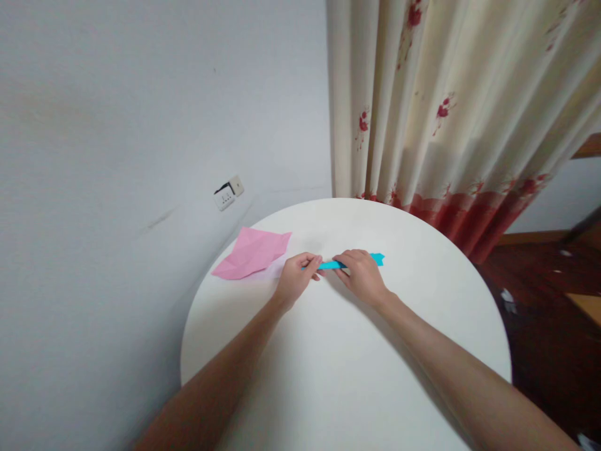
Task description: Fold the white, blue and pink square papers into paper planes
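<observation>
A narrow folded strip of blue paper [331,265] lies low over the round white table [328,363], near its far side. My left hand [297,278] pinches the strip's left end with curled fingers. My right hand [362,274] presses and grips its middle, and the notched right end [378,258] sticks out beyond my knuckles. Part of the strip is hidden under both hands.
A creased pink paper sheet [251,252] lies at the table's far left edge, just left of my left hand. A grey wall with a socket [228,192] is behind. A cream curtain with red flowers [451,119] hangs at the back right, over dark wooden floor [544,313].
</observation>
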The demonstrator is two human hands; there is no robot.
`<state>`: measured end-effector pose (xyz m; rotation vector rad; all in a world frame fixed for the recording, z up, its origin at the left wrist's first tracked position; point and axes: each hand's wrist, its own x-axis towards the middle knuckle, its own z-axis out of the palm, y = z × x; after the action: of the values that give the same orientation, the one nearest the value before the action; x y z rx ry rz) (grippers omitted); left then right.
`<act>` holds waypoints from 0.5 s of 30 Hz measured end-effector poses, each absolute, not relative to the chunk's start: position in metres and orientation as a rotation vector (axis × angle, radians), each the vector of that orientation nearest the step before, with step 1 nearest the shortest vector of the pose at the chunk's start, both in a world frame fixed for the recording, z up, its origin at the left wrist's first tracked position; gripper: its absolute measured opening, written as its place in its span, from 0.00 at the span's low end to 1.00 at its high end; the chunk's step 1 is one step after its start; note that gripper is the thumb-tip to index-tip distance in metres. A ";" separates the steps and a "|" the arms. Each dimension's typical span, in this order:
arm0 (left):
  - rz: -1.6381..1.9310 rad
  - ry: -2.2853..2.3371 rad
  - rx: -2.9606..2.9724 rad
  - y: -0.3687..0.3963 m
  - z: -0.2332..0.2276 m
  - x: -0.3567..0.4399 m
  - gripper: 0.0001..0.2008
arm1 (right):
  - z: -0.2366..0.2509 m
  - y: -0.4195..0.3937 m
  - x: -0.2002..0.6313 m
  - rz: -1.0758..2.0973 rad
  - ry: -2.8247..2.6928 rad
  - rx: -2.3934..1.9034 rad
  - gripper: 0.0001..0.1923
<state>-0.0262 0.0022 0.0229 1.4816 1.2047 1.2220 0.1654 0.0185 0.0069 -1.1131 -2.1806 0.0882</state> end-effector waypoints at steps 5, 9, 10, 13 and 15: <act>1.271 1.005 1.382 0.001 0.031 -0.028 0.18 | 0.009 0.010 0.167 0.524 -1.994 -1.203 0.10; 1.296 1.088 1.520 -0.005 0.022 -0.020 0.13 | 0.014 -0.005 0.158 1.004 -1.802 -1.058 0.12; 1.307 1.116 1.543 -0.007 0.021 -0.018 0.13 | 0.015 -0.008 0.155 1.110 -1.756 -1.017 0.13; 1.274 1.115 1.556 -0.007 0.018 -0.017 0.14 | 0.016 -0.013 0.145 1.312 -1.613 -0.926 0.17; 1.228 1.060 1.515 -0.005 0.016 -0.018 0.14 | 0.012 -0.012 0.141 1.362 -1.526 -0.900 0.18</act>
<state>-0.0178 -0.0054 0.0155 1.5150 1.0603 1.2278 0.1414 -0.0116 0.0122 -0.9003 -1.5263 1.3622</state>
